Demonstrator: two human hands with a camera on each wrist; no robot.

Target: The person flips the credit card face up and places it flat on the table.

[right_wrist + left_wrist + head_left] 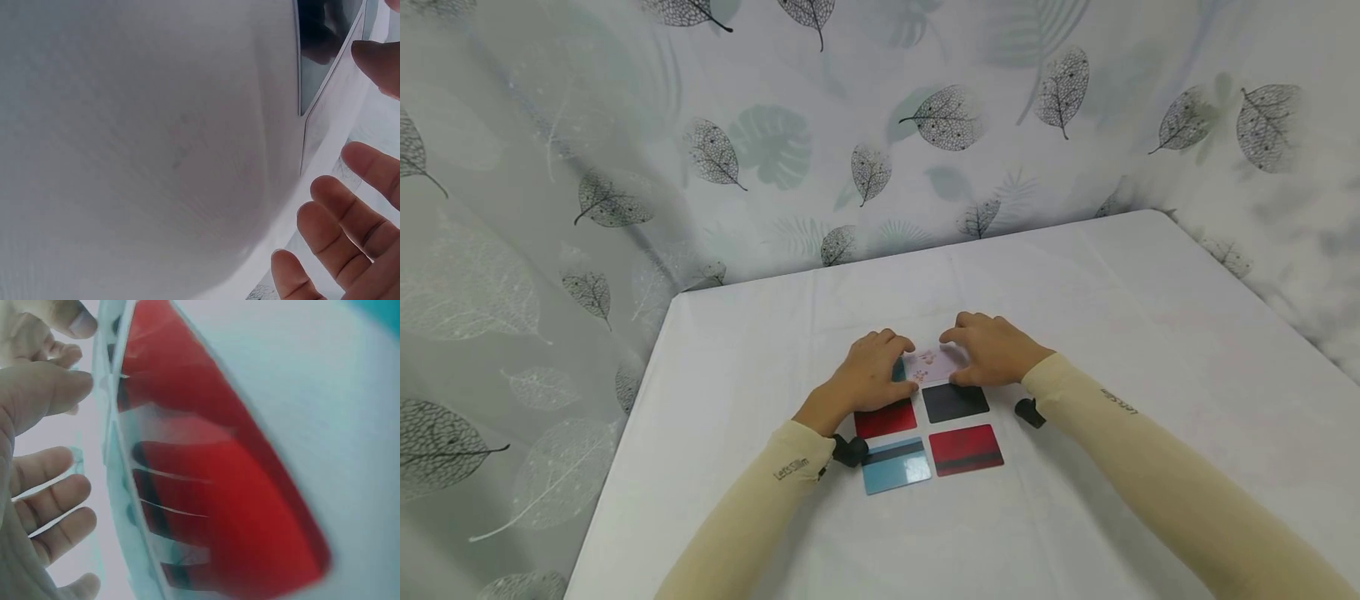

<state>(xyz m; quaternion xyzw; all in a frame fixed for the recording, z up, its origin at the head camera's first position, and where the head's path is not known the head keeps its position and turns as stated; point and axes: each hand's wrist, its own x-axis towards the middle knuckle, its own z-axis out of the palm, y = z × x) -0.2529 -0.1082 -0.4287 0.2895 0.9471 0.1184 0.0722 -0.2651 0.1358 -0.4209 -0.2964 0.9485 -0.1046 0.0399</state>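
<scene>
My left hand hovers over the left side of a group of cards, its thumb and fingers spread apart. Under it, a teal card is mostly hidden, and the red card below is partly covered. From the other side, my right hand reaches to a pale pink card with a flower print, thumb near the top edge of a black card. In the left wrist view, finger reflections show on the glossy red card. The right wrist view has loosely bent fingers beside the cards.
Nearer me lie a light blue striped card and a second red card with a dark stripe. All rest on a white-covered table. A leaf-printed curtain hangs behind the table and at its sides.
</scene>
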